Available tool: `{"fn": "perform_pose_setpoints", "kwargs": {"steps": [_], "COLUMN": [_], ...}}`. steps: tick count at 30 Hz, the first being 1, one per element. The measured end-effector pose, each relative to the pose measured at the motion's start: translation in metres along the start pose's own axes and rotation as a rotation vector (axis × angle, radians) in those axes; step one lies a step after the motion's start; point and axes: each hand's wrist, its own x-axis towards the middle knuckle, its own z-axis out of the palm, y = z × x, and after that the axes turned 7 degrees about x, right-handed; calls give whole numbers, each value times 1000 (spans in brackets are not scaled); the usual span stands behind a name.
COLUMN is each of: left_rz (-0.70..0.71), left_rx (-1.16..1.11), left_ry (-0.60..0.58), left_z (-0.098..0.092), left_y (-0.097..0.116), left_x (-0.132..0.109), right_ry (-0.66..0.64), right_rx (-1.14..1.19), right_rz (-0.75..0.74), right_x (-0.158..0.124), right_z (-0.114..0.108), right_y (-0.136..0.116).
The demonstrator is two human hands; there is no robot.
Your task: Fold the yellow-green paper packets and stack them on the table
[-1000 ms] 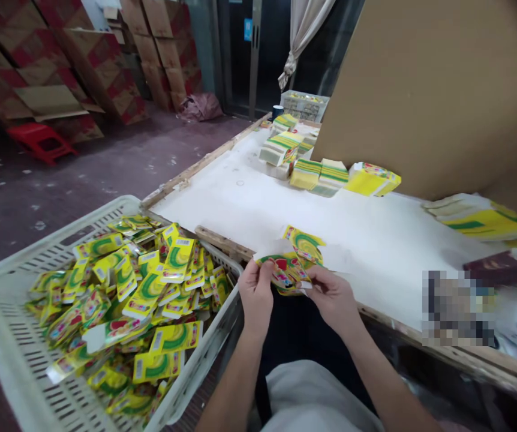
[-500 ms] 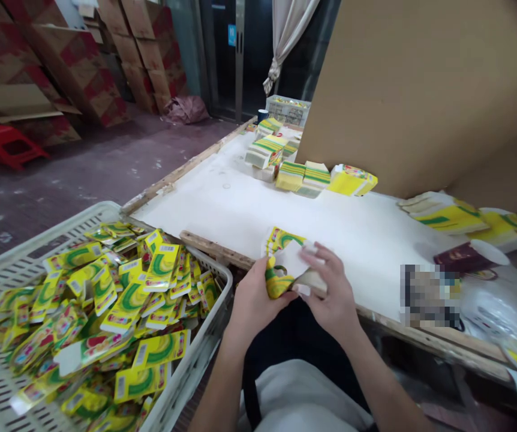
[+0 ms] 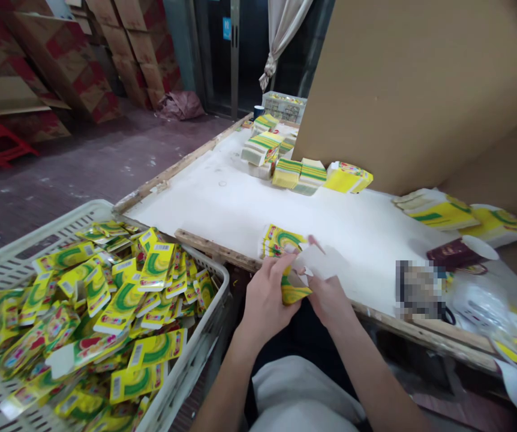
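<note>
Near the front edge of the white table, my left hand (image 3: 267,297) grips a small yellow and green printed carton (image 3: 291,289) with white inner flaps. My right hand (image 3: 328,294) is at the carton's right side, its fingers bent around the pale flaps and partly blurred. Just beyond my hands, a fanned stack of flat yellow cartons (image 3: 280,240) lies on the table. To the left, a white plastic basket (image 3: 216,318) holds a heap of yellow cartons (image 3: 126,300).
Bundles of cartons (image 3: 301,174) stand farther back on the table (image 3: 204,198). A large cardboard sheet (image 3: 402,90) rises behind. At the right are more cartons (image 3: 438,210), a maroon cup (image 3: 454,252) and clear plastic. A red stool (image 3: 0,141) is on the floor.
My left fingers have come over the top of the carton. My right hand has turned and closed around the flaps. The view has shifted slightly.
</note>
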Motion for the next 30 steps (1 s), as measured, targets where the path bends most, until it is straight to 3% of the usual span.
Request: {"fn": "perform_pose_setpoints", "kwargs": {"steps": [3,9,12,14,16,20,22,25,30], "left_rz": [21,-62,-68,-52,-71,-210,-315,-443,-514], "left_rx": [25,2,-35,-26,3,89,-41,-471,-992], "left_ry": [-34,-89,-123,-73,35,253,272,322,634], "left_z": [1,1,5,8,11,6,-1,-9,-10], "left_y": [0,-7,-13,-15,-15,-13,-11,-7,0], "left_x": [1,-1,-4,-5,-4,1,3,5,7], "right_ry": [-204,-297,-471,-573,-551,-258,-175,-272,-374], "right_rx": [-100,-415,-621,-794,-889,-764,-676,-686,-785], "right_rz": [54,-148,-241,-311,-358,-355,-335,-306,-336], "right_x": [-1,-1,-5,-7,-6,2,5,2,-2], "right_z": [-3,-10,-9,-8,-8,-13,-14,-12,-8], "right_y": [0,3,-1,-4,-5,-6,-5,-3,-6]}}
